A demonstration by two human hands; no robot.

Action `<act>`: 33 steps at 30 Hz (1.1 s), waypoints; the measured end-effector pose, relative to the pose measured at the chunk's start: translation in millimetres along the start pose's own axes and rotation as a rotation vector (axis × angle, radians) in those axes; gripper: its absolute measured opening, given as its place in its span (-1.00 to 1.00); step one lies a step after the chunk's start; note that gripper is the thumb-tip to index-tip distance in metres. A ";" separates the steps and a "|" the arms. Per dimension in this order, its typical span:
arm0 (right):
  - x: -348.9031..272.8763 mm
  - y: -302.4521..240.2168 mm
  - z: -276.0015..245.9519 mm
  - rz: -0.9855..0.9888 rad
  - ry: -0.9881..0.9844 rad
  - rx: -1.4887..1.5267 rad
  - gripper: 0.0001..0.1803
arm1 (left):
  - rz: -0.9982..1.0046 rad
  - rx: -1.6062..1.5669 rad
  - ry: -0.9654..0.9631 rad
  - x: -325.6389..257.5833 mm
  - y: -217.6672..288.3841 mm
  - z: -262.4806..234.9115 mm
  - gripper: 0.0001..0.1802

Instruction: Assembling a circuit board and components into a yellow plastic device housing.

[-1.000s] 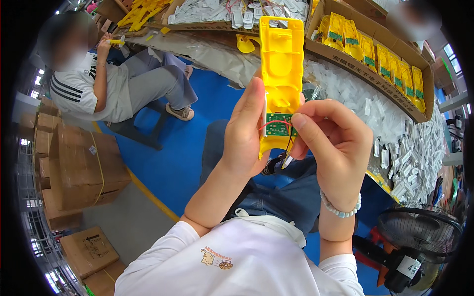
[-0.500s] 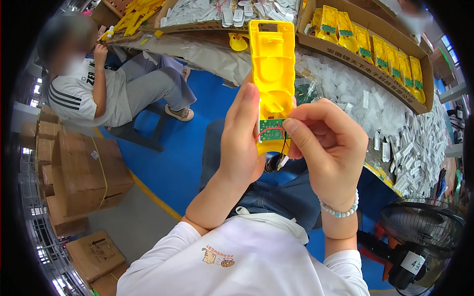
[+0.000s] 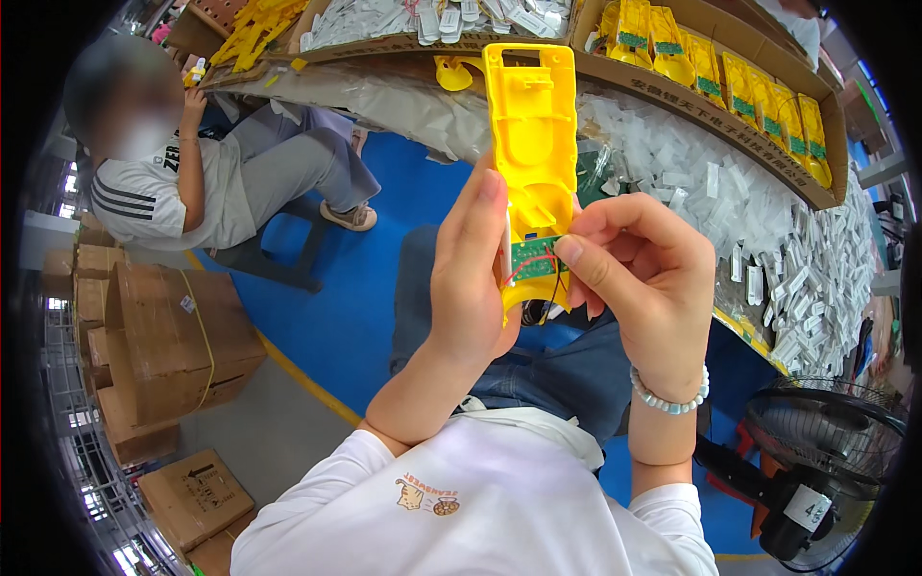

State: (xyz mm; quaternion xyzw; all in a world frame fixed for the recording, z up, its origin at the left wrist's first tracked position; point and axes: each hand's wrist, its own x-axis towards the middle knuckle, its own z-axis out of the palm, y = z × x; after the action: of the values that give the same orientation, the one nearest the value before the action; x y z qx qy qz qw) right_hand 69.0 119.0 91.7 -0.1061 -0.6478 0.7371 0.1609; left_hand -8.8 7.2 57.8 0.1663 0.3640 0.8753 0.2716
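Note:
My left hand [image 3: 473, 264] is wrapped around the lower left side of a long yellow plastic housing [image 3: 531, 134], which stands upright in front of me with its hollow inner side facing me. Across its lower part lies a small green circuit board [image 3: 534, 259] with red and black wires. The thumb and forefinger of my right hand [image 3: 643, 278] pinch at the right end of that board. The fingertips hide what lies between them. Below, the black wire hangs past the housing's bottom edge.
A cardboard box [image 3: 711, 117] at the far right holds several yellow housings with green boards. White plastic pieces [image 3: 816, 298] are heaped on the right of the table. A black fan [image 3: 816, 461] stands at lower right. On the left are a seated person [image 3: 226, 182] and stacked cartons [image 3: 182, 336].
The white connector at the wire end, visible under my right fingers before, no longer shows. My right fingers stay at the board's right end. The housing has barely shifted.

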 end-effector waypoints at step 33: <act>5.9 13.0 -15.8 0.035 -0.109 0.172 -0.60 | -0.192 -0.174 0.033 -4.0 -0.3 -2.0 -0.45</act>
State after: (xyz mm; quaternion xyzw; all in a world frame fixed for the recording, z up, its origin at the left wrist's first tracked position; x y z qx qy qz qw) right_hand 68.0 134.4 77.0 -0.0630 -0.5881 0.7972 0.1207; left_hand -6.6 3.9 55.8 0.0921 0.3052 0.8763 0.3613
